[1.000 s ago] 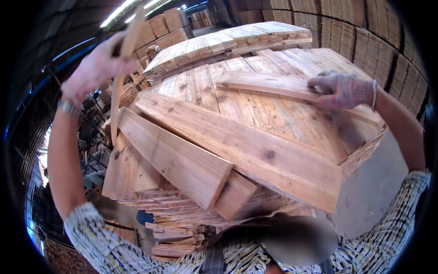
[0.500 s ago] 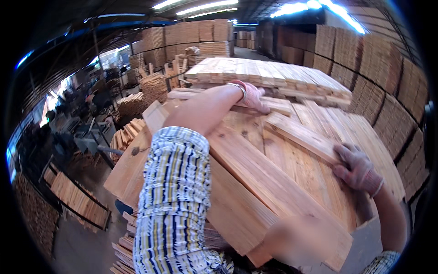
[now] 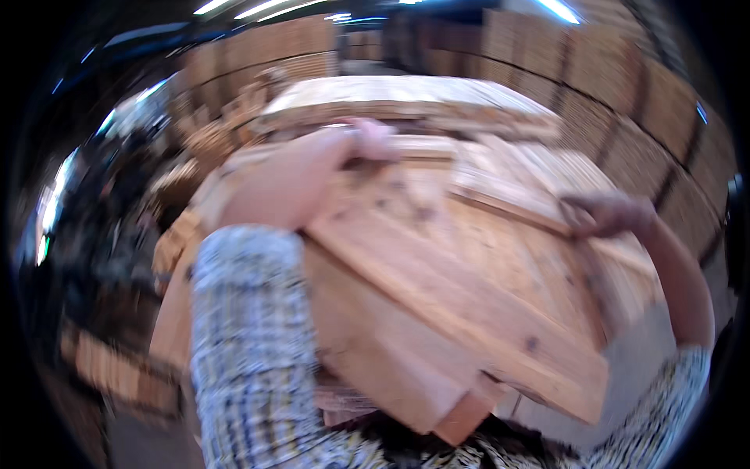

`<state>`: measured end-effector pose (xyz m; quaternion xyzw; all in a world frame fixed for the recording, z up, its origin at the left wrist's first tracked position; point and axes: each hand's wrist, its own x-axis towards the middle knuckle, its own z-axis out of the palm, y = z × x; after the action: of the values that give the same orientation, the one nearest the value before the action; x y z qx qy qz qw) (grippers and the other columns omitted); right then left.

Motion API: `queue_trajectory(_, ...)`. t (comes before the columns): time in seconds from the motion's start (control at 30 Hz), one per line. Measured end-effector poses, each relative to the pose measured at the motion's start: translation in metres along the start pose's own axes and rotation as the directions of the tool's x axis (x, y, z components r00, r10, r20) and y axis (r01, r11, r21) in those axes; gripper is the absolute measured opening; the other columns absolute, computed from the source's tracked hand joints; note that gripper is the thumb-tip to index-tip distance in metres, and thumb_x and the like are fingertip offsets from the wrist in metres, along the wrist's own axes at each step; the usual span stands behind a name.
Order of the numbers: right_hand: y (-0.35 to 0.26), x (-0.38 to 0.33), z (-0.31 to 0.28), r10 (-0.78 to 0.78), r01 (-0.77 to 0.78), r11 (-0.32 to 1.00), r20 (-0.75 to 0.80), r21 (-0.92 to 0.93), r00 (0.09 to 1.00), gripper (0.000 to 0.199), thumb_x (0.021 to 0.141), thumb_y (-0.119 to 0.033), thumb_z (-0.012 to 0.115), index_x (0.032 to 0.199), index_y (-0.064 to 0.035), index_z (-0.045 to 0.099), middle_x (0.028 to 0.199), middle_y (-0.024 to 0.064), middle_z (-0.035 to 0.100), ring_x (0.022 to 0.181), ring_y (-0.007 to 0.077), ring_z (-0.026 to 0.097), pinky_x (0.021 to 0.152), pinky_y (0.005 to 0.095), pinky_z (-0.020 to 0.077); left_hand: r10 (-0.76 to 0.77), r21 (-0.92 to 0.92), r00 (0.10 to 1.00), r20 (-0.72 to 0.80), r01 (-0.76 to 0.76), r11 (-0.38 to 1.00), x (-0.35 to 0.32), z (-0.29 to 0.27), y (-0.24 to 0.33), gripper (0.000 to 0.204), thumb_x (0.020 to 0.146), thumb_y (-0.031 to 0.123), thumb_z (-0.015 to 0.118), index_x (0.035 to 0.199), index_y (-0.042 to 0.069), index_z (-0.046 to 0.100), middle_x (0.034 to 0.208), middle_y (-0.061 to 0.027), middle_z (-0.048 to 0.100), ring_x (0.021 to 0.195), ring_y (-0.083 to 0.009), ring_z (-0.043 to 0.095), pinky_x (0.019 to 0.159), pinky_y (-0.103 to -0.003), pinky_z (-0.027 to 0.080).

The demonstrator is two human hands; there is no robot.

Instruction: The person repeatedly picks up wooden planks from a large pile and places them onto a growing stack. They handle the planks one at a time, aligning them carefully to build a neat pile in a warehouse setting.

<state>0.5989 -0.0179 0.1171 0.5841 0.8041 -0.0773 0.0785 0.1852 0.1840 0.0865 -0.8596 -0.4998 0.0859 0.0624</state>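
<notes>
My right hand (image 3: 609, 213), in a pale glove, is closed round the near right end of a short wooden board (image 3: 508, 194). That board slants across a layer of planks. Farther off, my left hand (image 3: 373, 141), also gloved, is at the left end of another board (image 3: 424, 146) lying along the back of the pile; its fingers are smeared by motion. Between my arms a long knotted plank (image 3: 461, 293) lies diagonally over the pile, with a wider plank (image 3: 367, 336) beside it on the left.
Behind the pile is a stack of pale planks (image 3: 406, 94). Tall blocks of stacked timber (image 3: 601, 62) line the right side, and more stacks (image 3: 269, 43) stand at the back left. A low rack of wood pieces (image 3: 117, 367) stands on the floor at lower left.
The whole view has shifted and blurred, with the pile now lying lower left in it. My right hand still holds the short board's end; my left hand stays at the back of the pile.
</notes>
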Motion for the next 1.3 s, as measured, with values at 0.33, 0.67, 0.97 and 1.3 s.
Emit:
queue_trajectory(0.33,0.016,0.05,-0.052,0.223,-0.193,0.938,0.074,-0.289,0.972,0.089,0.066,-0.017,0.08,0.145,-0.0203,0.038,0.123,0.0173,0.06,0.114,0.0339,0.058,0.092,0.0488,0.0475,-0.128,-0.134,0.99,-0.051,0.12,0.984,-0.016,-0.026,0.013,0.078,0.089,0.054,0.058,0.149,0.009,0.036,0.146,-0.0217,0.045,0.136,-0.0351,0.043,0.111,-0.04,0.036)
queue_trajectory(0.67,0.076,0.203,-0.02,0.368,-0.366,0.93,-0.095,0.035,0.925,0.039,0.088,-0.022,0.06,0.125,-0.0113,0.056,0.127,0.0207,0.059,0.116,0.0322,0.057,0.1,0.0475,0.044,-0.119,-0.138,0.99,-0.077,0.108,0.985,-0.008,-0.015,0.024,0.075,0.09,0.049,0.058,0.15,0.012,0.034,0.148,-0.0198,0.042,0.136,-0.0362,0.042,0.112,-0.041,0.034)
queue_trajectory(0.97,0.074,0.252,-0.024,0.492,-0.531,0.846,-0.301,-0.059,0.817,0.043,0.088,-0.034,0.067,0.131,-0.032,0.062,0.138,-0.0059,0.057,0.126,0.0171,0.055,0.098,0.0423,0.0434,-0.211,-0.182,0.975,-0.075,0.194,0.964,-0.022,-0.017,0.023,0.075,0.089,0.049,0.06,0.15,0.011,0.036,0.15,-0.0191,0.041,0.134,-0.0357,0.045,0.11,-0.04,0.037)
queue_trajectory(1.3,0.095,0.212,-0.019,0.348,-0.376,0.926,-0.309,-0.034,0.885,0.059,0.099,-0.05,0.034,0.138,-0.0113,0.054,0.147,0.0136,0.047,0.135,0.0315,0.045,0.111,0.0446,0.0356,-0.242,-0.15,0.967,-0.081,0.229,0.962,-0.025,-0.021,0.033,0.072,0.09,0.044,0.058,0.15,0.011,0.035,0.151,-0.0176,0.04,0.136,-0.0363,0.042,0.112,-0.04,0.034)
